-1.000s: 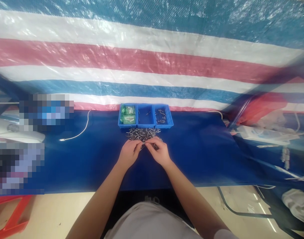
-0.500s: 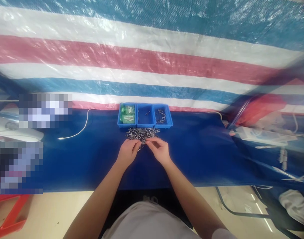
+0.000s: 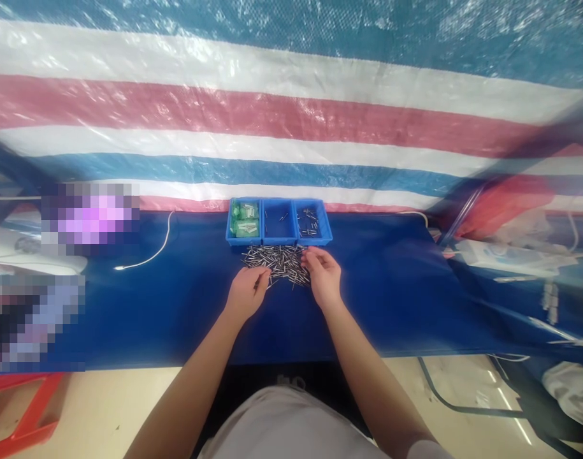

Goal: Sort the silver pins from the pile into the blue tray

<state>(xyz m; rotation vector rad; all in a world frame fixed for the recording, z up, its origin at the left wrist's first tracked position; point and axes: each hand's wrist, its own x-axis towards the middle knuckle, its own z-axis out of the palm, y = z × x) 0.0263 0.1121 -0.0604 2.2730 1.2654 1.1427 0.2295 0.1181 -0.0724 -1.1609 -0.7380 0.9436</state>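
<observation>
A loose pile of thin metal pins (image 3: 276,258) lies on the blue tabletop in front of three joined blue bins. At the pile's near left edge is my left hand (image 3: 246,292), its thumb and fingers pinched together; whatever is between them is too small to make out. My right hand (image 3: 325,275) is at the pile's right side, just below the right bin (image 3: 325,241). Its fingertips are closed in a pinch too, and what they hold cannot be made out. Several pins lie in the right bin, and a few are in the middle bin (image 3: 278,241).
The left bin (image 3: 243,241) holds green packets (image 3: 246,227). A white cable (image 3: 164,241) curves over the blue tabletop (image 3: 381,293) on the left. Striped sheeting (image 3: 291,108) hangs behind. Off to the right are a red bag (image 3: 515,204) and white items; a red stool (image 3: 37,414) stands lower left.
My right hand has moved right and away from me, from beside my left hand to the pile's right side near the right bin. My left hand has stayed nearly in place.
</observation>
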